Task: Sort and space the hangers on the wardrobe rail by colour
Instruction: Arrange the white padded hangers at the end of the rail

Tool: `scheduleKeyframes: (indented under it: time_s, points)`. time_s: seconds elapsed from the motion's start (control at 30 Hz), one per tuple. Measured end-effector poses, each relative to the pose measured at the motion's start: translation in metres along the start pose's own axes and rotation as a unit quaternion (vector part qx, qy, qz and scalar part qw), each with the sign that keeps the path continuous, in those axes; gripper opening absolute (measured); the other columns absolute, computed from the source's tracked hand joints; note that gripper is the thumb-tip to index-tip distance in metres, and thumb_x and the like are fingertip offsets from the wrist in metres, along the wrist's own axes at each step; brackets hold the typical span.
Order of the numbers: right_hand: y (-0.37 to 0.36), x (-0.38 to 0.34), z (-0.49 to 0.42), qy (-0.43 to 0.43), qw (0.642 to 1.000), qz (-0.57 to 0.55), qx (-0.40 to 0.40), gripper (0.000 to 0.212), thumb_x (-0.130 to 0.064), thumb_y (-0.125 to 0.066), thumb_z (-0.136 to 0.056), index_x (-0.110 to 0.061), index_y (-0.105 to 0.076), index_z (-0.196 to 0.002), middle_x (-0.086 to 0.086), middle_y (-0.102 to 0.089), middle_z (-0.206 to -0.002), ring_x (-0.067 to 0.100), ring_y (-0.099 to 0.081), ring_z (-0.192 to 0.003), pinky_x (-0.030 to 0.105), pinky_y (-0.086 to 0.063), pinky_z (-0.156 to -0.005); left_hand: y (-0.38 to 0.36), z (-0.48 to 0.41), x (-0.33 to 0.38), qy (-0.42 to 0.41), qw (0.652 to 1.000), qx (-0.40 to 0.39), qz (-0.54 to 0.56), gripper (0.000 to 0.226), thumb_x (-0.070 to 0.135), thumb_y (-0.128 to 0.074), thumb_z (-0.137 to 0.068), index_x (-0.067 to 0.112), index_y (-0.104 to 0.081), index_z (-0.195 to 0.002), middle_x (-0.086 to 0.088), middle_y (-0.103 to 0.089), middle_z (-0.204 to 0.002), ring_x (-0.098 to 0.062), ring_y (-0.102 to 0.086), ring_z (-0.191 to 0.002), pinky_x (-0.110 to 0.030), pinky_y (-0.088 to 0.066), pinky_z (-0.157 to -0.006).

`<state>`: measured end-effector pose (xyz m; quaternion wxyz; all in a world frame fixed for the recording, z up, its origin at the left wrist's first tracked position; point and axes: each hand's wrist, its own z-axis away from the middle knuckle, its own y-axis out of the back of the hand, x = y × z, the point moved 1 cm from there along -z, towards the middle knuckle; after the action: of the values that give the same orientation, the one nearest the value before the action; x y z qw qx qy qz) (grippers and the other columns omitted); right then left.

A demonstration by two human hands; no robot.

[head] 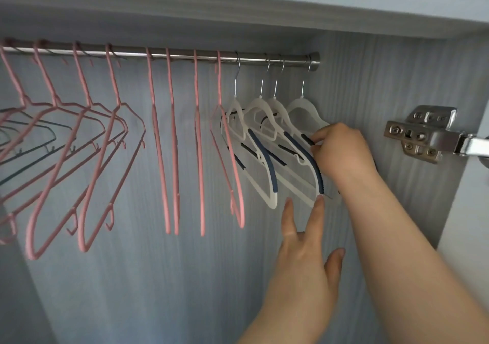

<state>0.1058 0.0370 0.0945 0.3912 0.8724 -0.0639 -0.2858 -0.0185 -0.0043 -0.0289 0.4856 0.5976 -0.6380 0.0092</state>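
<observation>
Reaching up into the wardrobe, the person is working at the right end of the rail (pixel 185 54), where four white hangers (pixel 260 148) with dark grip strips are hanging bunched together by thin metal hooks, just short of the rail's end bracket. The right hand (pixel 341 150) is pinching the shoulder of the rightmost white hanger (pixel 304 111) between thumb and fingertips, so it is closed on that hanger, while the left hand (pixel 301 253) is hovering open below, fingers spread, one fingertip touching the lower tip of that bunch. To the left, the pink hangers (pixel 172 142) are already sitting in one run along the rail, four turned nearly edge-on and four more swung outward (a few darker wire ones are showing behind them at the far left edge). The relation that matters is this: the white hangers are lying above and slightly left of both hands, their long arms slanting down toward the right, and the right hand is the nearer one to their hooks, so any spacing is probably going to be a slide along the rail's length. A metal door hinge (pixel 423 134) is sitting on the side panel to the right. No brand, label or readable writing is showing anywhere.
</observation>
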Motion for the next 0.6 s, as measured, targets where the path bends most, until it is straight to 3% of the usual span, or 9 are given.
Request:
scheduleKeyframes:
  time_s: [0.27, 0.37, 0.47, 0.6]
  points:
    - [0.001, 0.004, -0.001, -0.018, 1.0, -0.023, 0.005, 0.026, 0.001, -0.047, -0.086, 0.0, -0.067, -0.102, 0.017, -0.068, -0.107, 0.033, -0.064, -0.095, 0.042, -0.057, -0.078, -0.002, 0.003, -0.003, 0.007, 1.0, -0.001, -0.004, 0.071, 0.033, -0.046, -0.091, 0.058, 0.013, -0.122, 0.013, 0.02, -0.149, -0.004, -0.037, -0.122, -0.017, -0.031, -0.103]
    - [0.003, 0.004, 0.0, -0.014, 0.999, -0.041, 0.015, 0.026, -0.006, -0.045, -0.089, 0.001, -0.068, -0.1, 0.019, -0.069, -0.103, 0.033, -0.064, -0.093, 0.039, -0.056, -0.076, -0.004, 0.007, -0.005, 0.004, 1.0, -0.001, -0.004, 0.066, 0.049, -0.039, -0.085, 0.061, 0.017, -0.12, 0.014, 0.021, -0.149, -0.003, -0.035, -0.121, -0.018, -0.032, -0.103]
    - [0.01, -0.003, 0.006, 0.058, 0.993, -0.049, 0.094, 0.029, -0.015, -0.045, -0.091, 0.002, -0.068, -0.09, 0.021, -0.069, -0.086, 0.032, -0.062, -0.077, 0.033, -0.05, -0.067, -0.004, 0.011, -0.007, 0.011, 1.0, -0.002, -0.003, 0.062, 0.062, -0.024, -0.07, 0.072, 0.023, -0.108, 0.021, 0.024, -0.145, 0.002, -0.033, -0.122, -0.017, -0.032, -0.102]
    - [0.008, -0.02, 0.015, 0.119, 0.99, -0.023, 0.075, 0.035, -0.031, -0.046, -0.092, -0.006, -0.069, -0.086, 0.016, -0.069, -0.082, 0.029, -0.058, -0.072, 0.027, -0.045, -0.061, -0.005, 0.015, -0.008, 0.026, 1.0, 0.004, 0.012, 0.076, 0.047, -0.043, -0.087, 0.074, 0.027, -0.102, 0.025, 0.025, -0.143, 0.002, -0.029, -0.126, -0.018, -0.031, -0.103]
